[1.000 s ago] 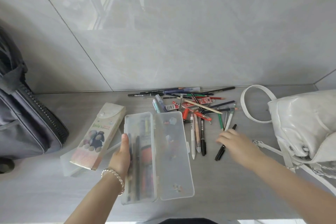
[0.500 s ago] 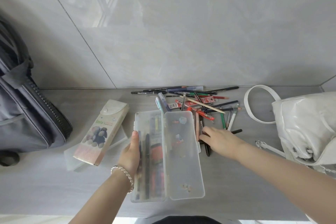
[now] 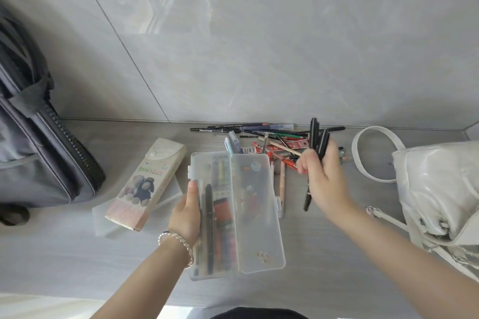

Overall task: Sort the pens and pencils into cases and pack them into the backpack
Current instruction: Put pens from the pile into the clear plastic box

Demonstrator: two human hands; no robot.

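Right hand (image 3: 325,176), at three o'clock from the clear case (image 3: 255,202), clamps perhaps three black pens (image 3: 316,138); left hand (image 3: 187,211) grips the case's edge, fingers hidden.

Your left hand (image 3: 186,211) covers the near wall of the clear case (image 3: 234,212), whose frosted plastic blurs the pens inside. Your right hand (image 3: 322,179) hides the black pens' (image 3: 318,138) middles. The grey backpack (image 3: 39,142) and white bag (image 3: 438,189) run off the frame's edges.
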